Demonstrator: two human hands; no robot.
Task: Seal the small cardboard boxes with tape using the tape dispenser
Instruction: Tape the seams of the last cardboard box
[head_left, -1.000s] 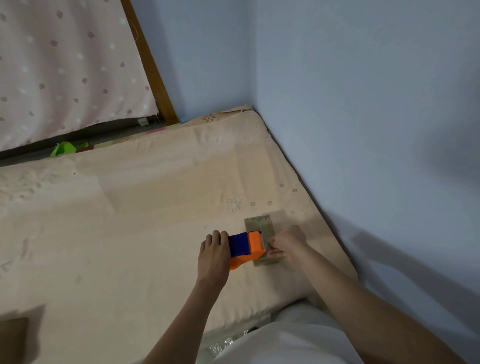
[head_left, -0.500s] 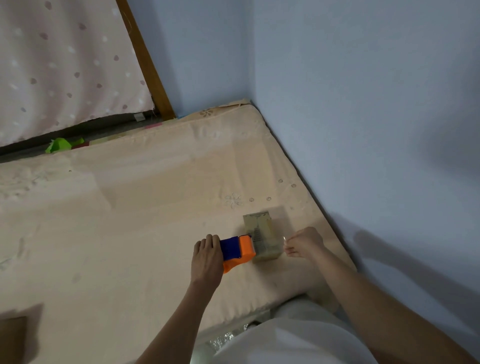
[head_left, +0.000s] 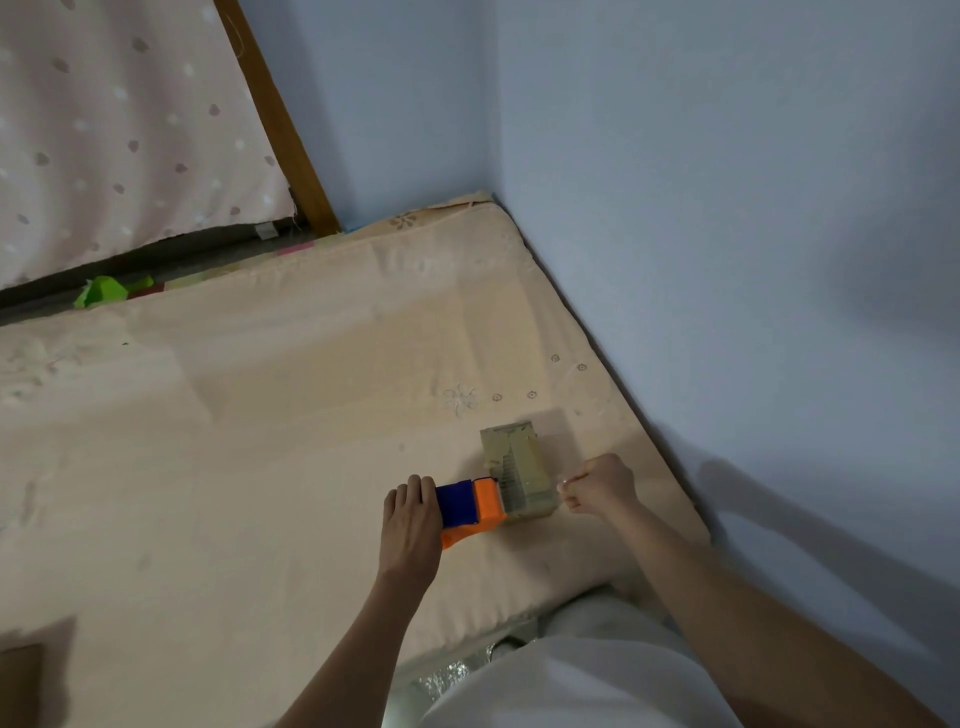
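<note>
A small tan cardboard box (head_left: 514, 462) lies on the beige mattress (head_left: 260, 441) near its right edge. My left hand (head_left: 410, 525) grips the orange and blue tape dispenser (head_left: 470, 509), whose orange front touches the box's left side. My right hand (head_left: 597, 486) is just right of the box, its fingers pinched on the end of a clear tape strip (head_left: 540, 488) stretched across the near part of the box top.
Blue walls (head_left: 727, 260) meet in a corner behind the mattress and run along its right side. A dotted pink cloth (head_left: 114, 135) and a wooden post (head_left: 280, 124) stand at the back left. Something green (head_left: 101, 291) lies behind the mattress. A brown cardboard piece (head_left: 21, 680) sits at the bottom left.
My right hand has drawn away from the dispenser to the right side of the box, pulling tape across its top. The dispenser has shifted left, off the box.
</note>
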